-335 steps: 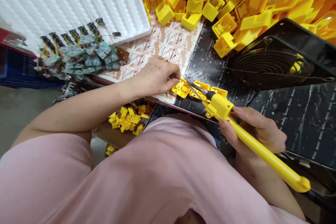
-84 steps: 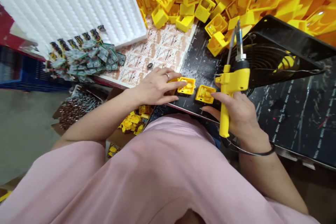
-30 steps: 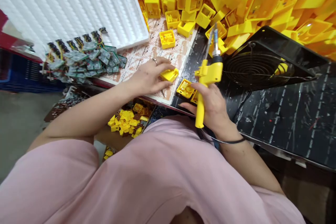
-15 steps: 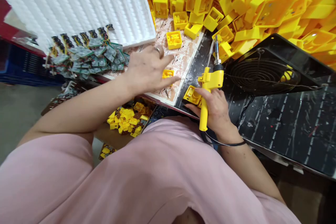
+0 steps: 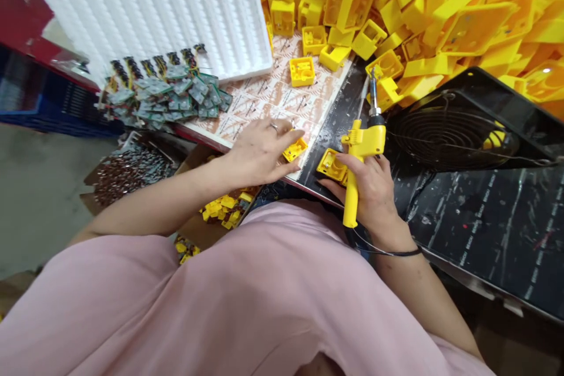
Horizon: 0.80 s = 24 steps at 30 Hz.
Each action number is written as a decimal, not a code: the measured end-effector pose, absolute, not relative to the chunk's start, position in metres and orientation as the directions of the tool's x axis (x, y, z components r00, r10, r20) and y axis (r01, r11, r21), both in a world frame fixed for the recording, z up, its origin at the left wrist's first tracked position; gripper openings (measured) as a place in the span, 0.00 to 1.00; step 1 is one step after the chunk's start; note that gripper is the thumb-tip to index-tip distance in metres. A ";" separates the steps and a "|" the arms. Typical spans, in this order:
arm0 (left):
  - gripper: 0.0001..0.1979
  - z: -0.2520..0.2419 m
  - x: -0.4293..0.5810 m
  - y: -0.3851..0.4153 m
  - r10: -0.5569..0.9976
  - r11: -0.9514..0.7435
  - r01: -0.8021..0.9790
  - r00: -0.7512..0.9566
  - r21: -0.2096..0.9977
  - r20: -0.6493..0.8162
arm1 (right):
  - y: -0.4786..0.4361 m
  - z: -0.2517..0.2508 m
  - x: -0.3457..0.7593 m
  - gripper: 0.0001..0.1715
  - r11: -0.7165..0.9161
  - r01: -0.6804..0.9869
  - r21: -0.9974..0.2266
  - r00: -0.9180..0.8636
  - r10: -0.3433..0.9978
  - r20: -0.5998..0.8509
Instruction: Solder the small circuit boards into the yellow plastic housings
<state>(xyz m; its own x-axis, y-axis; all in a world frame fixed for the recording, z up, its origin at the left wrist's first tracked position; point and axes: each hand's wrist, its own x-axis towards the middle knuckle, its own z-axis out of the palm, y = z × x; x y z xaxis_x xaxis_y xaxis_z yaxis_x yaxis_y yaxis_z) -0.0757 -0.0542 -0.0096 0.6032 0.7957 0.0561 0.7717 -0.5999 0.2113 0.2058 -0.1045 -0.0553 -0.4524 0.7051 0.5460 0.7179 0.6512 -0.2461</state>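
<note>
My left hand (image 5: 259,151) lies over a small yellow plastic part (image 5: 295,149) near the table's front edge, its fingertips pressed on it. My right hand (image 5: 372,191) is wrapped round the handle of a yellow soldering gun (image 5: 362,155), held upright with its metal tip pointing away from me. Just left of that hand, another small yellow part (image 5: 331,164) rests on the black mat (image 5: 484,211). A single yellow housing (image 5: 302,70) sits alone on the printed sheet (image 5: 264,94) farther back.
A big heap of yellow housings (image 5: 418,0) fills the back right. A black fan (image 5: 445,135) stands right of the soldering gun. A white foam tray (image 5: 145,6) and a pile of small circuit boards (image 5: 167,94) lie at left. A box of yellow parts (image 5: 222,208) sits below the edge.
My left hand has come back toward me and settled on the small yellow part at the table's edge. My right hand with the soldering gun has hardly moved.
</note>
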 end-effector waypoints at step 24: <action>0.32 0.019 -0.223 0.031 0.984 -0.061 0.954 0.008 0.293 0.179 | -0.102 -0.035 0.208 0.43 0.665 0.727 -0.170 -0.427 0.632 0.646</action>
<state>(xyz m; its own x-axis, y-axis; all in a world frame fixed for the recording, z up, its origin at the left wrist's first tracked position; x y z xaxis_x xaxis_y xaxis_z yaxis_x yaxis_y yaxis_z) -0.2229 0.0308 0.0186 0.0080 0.9838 0.1793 0.9541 -0.0612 0.2931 0.2083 -0.1022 -0.0347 -0.4275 0.6325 0.6459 0.7269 0.6653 -0.1704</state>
